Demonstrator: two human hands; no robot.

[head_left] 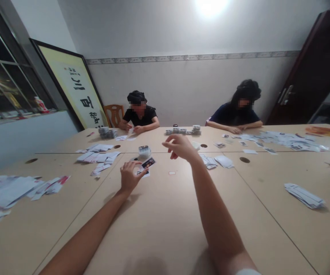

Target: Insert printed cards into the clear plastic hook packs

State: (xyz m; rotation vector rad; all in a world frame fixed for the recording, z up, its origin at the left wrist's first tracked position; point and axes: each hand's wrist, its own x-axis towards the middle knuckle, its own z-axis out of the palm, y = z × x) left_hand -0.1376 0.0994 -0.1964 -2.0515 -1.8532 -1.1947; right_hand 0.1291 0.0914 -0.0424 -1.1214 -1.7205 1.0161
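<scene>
My left hand holds a small card with a dark picture at its edge, between thumb and fingers. Below it a second picture card lies on the table, partly covered by the thumb. Just behind these is a small stack of cards. My right hand hovers above the table, fingers loosely bent and apart, with nothing visible in them. Under it lies a little white rectangular label. White paper slips are to the right of that wrist.
Piles of white paper slips cover the left side. A bundle of slips lies at right. Stacked packs stand at the far edge. Two people sit opposite, one by scattered cards. Round holes pierce the tabletop.
</scene>
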